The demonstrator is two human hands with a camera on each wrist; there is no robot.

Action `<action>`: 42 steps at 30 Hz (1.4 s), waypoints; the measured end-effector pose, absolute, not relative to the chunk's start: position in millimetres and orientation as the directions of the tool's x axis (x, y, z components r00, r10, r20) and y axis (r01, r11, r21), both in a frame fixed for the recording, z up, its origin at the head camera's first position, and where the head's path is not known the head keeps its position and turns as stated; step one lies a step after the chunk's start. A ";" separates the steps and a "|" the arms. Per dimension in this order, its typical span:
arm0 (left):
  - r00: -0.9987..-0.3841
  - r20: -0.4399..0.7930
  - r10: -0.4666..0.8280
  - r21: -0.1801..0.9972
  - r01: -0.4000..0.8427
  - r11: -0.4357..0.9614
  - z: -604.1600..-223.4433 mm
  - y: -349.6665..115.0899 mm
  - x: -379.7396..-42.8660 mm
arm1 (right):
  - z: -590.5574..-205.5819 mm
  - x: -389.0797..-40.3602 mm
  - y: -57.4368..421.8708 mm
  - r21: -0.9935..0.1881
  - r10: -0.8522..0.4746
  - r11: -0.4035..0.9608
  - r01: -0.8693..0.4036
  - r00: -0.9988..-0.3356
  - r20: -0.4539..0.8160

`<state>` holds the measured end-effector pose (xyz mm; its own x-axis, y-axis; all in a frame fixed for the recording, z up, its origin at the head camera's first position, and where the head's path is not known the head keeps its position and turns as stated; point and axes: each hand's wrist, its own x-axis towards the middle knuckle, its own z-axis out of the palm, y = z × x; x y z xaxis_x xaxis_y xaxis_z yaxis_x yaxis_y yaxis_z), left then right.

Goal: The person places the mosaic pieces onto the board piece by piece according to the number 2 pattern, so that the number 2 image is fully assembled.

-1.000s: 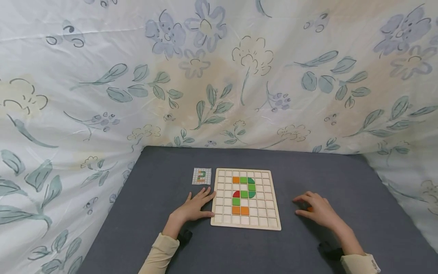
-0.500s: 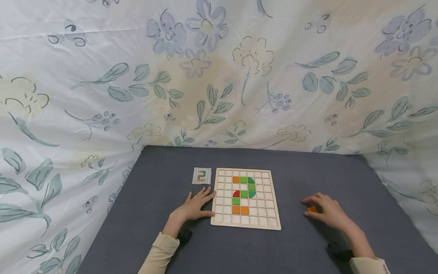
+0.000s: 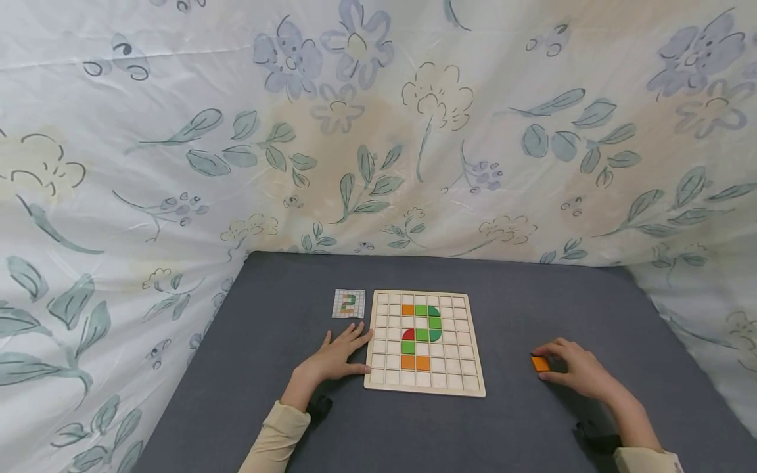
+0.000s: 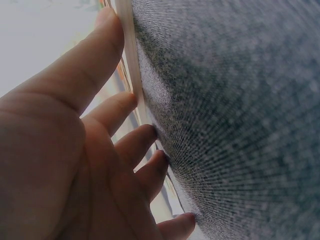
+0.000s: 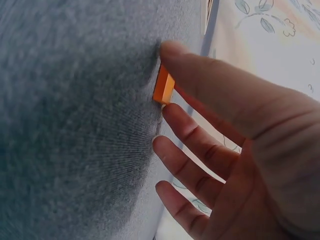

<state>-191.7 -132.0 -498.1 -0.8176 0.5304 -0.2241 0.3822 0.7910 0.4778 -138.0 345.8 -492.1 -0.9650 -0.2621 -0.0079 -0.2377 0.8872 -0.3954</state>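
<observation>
My right hand (image 3: 576, 371) pinches an orange square tile (image 3: 541, 364) between thumb and index finger, right at the dark table surface. In the right wrist view the orange tile (image 5: 164, 86) shows partly behind the thumb, the other fingers bent loosely beside it. My left hand (image 3: 332, 355) lies with spread fingers against the left edge of a wooden grid board (image 3: 458, 390). The left thumb (image 4: 102, 47) meets the board's rim in the left wrist view. Green, orange and red pieces sit in the board's cells, including a red quarter-round (image 3: 409, 335) and two orange squares (image 3: 416, 362).
A small pattern card (image 3: 349, 304) lies left of the board, just beyond the left hand. The dark grey tabletop (image 3: 284, 282) ends at a floral curtain (image 3: 378, 164) behind and at the sides.
My right hand has moved right and slightly toward me, and its thumb and index finger have come to the orange tile's edges. My left hand and the board stay put.
</observation>
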 end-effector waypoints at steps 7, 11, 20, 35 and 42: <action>-0.819 -0.220 0.530 0.482 0.382 0.789 -498.0 -132.7 -190.9 | -490.9 -138.3 348.7 -0.386 -0.279 0.887 -0.254 -0.960 -0.010; -0.820 -0.220 0.528 0.476 0.382 0.792 -498.3 -132.6 -190.8 | -490.4 -138.8 349.1 -0.381 -0.286 0.887 -0.261 -0.958 -0.011; -0.819 -0.220 0.530 0.480 0.382 0.790 -497.2 -131.4 -190.1 | -492.0 -141.2 351.0 -0.374 -0.282 0.892 -0.254 -0.959 -0.020; -0.824 -0.225 0.520 0.479 0.371 0.795 -497.6 -130.8 -191.3 | -491.7 -144.9 344.3 -0.370 -0.276 0.891 -0.263 -0.961 0.020; -0.822 -0.225 0.523 0.474 0.376 0.796 -498.2 -131.2 -190.6 | -491.0 -149.7 333.9 -0.377 -0.307 0.877 -0.299 -0.951 0.041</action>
<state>-190.6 -131.2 -498.2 -0.8222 0.5229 -0.2247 0.3764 0.7958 0.4744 -149.7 333.9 -491.0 -0.9509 -0.3069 0.0411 -0.2992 0.8767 -0.3767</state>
